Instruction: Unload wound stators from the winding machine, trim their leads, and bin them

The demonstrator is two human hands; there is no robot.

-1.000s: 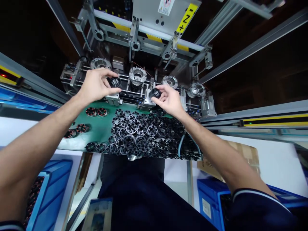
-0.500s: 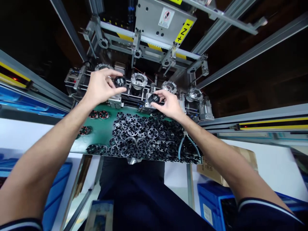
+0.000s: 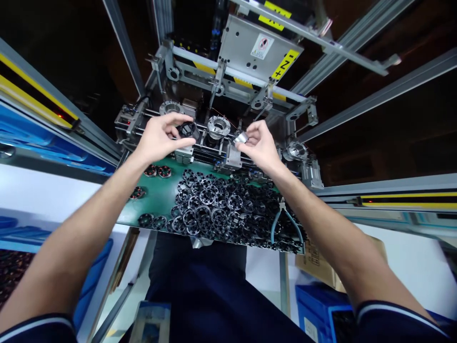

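My left hand (image 3: 161, 138) pinches a black stator core (image 3: 188, 129) between thumb and fingers, above the left part of the fixture. My right hand (image 3: 262, 147) grips another stator core (image 3: 241, 137), its silvery outer side turned toward me. Between the hands sits a round metal holder (image 3: 218, 126) on the rails. A second round holder (image 3: 172, 108) shows behind my left hand, and one more holder (image 3: 295, 150) stands right of my right hand. Below both hands lies a heap of black stator cores (image 3: 214, 202) on the green mat (image 3: 157, 195).
Cutting pliers (image 3: 282, 216) with light-blue handles lie on the heap's right side. Several wound stators (image 3: 164, 171) with reddish coils rest at the mat's left. A metal frame (image 3: 257, 47) with a yellow label rises behind. Blue bins (image 3: 314, 297) and a carton (image 3: 321, 262) stand below right.
The view has shifted, so the bench appears lower and further right. My right hand has turned its stator core from black face to silvery side. My left hand still holds its piece.
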